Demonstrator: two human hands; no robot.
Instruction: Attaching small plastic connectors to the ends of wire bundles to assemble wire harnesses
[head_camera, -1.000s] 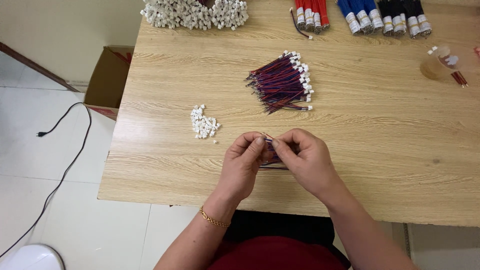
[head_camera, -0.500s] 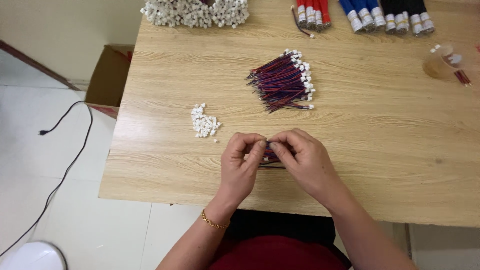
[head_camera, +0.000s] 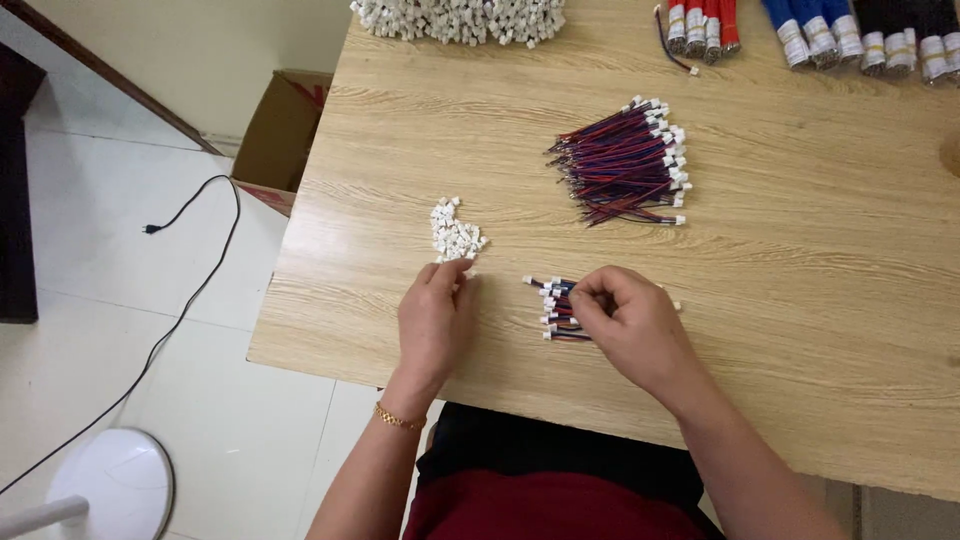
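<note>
Hands have separated since earlier frames. Wooden table (head_camera: 800, 300) carries everything. Small wire bundle (head_camera: 558, 308), red-blue leads with white plugs, lies left-right, plugs pointing left, just under right hand (head_camera: 625, 325), fingertips pinched on it. Left hand (head_camera: 435, 320) fingers close on white connector pile (head_camera: 453, 232), its near edge.

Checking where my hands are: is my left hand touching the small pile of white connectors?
Touching. In the head view the left hand's fingertips reach the near edge of the small pile of white connectors, with no table showing between them.
</note>
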